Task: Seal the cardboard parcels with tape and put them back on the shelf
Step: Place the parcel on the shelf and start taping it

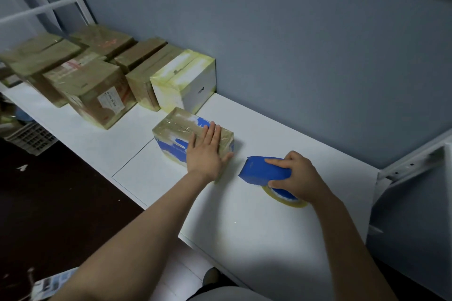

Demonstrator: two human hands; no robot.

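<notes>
A small blue-and-white parcel (176,134), wrapped in clear tape, lies on the white shelf board (244,227) near the middle. My left hand (206,151) lies flat on its near right end with straight fingers. To the right of it, my right hand (297,176) grips a blue tape dispenser (264,170) that rests on the board. The roll of clear tape (286,199) shows under that hand.
Several taped cardboard parcels (97,95) and a white box (183,80) stand in a row at the back left against the blue wall. A white metal shelf frame (413,166) rises at the right. A dark floor with a crate (31,137) lies to the left.
</notes>
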